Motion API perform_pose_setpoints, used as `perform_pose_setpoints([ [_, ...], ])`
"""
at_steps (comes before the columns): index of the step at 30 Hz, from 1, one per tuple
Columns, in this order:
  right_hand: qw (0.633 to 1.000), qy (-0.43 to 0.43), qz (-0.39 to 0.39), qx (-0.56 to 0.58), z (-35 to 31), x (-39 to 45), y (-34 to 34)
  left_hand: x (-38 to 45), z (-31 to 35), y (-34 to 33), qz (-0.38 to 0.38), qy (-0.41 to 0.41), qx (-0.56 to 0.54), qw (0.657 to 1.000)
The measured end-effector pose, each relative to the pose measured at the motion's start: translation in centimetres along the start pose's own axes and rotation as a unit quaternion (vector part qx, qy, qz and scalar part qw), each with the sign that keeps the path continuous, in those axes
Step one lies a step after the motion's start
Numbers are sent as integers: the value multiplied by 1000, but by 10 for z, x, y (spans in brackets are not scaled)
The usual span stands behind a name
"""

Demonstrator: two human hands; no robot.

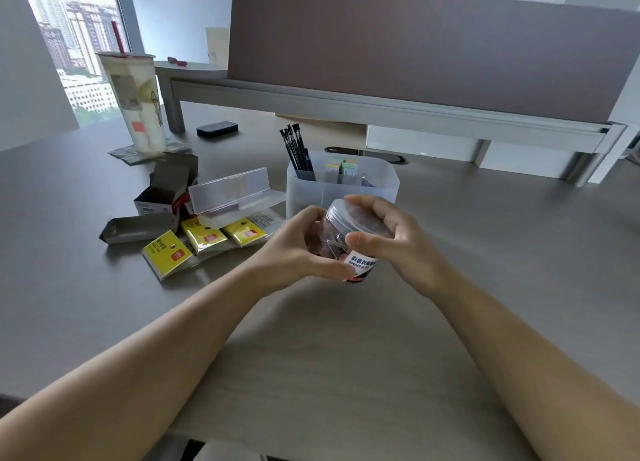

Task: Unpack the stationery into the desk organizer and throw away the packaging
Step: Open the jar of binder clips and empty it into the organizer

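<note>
Both hands are wrapped around one small clear jar (349, 242) of binder clips, held just above the desk (346, 356) in front of the person. The left hand (298, 253) curls round the body of the jar from the side, thumb lying along its lower edge by the label. The right hand (388, 232) grips the lid (356, 218), fingers arched over the top and thumb pressed on the near rim, as if set for a twist.

Just behind the jar stands the translucent desk organizer (381, 183), already holding a bunch of black pens (298, 152) in its left compartment and some pale sticky-note pads (343, 170) toward the middle. To the left lies the litter of unpacking: an open clear plastic case (232, 194), torn grey cardboard boxes (162, 190), and three yellow packets (204, 242) still in wrappers. Further back sit a tall drink cup (135, 104) with a straw and a small black object (217, 129) I cannot identify.

The risk I see is in the lid. If it gives suddenly, the jar, which is tilted away from the person, could jerk and scatter clips across the desk or among the packaging. A hard twist might also swing the jar into the organizer's near wall. Tipping the clips in too fast could send them into the wrong compartment.
</note>
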State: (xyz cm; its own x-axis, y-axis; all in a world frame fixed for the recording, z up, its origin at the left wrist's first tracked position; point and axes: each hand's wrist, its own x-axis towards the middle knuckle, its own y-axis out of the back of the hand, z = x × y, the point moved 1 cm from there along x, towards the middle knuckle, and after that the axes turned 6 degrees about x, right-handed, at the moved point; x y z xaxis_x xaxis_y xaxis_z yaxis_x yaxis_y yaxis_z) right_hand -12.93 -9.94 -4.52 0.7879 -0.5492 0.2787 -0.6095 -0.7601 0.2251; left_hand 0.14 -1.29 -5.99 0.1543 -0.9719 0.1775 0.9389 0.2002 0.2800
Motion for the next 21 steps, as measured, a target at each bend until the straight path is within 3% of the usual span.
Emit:
perform_pose_setpoints([
  [12,999,-26,-43,-18,8,-4,11,-2,-9,12,18,50,-38,998],
  [18,993,-47,23,-104,8,-1,9,-1,-9,7,25,48,-13,998],
  [21,994,-39,7,-98,6,-3,10,-1,-10,8,21,47,-8,999],
])
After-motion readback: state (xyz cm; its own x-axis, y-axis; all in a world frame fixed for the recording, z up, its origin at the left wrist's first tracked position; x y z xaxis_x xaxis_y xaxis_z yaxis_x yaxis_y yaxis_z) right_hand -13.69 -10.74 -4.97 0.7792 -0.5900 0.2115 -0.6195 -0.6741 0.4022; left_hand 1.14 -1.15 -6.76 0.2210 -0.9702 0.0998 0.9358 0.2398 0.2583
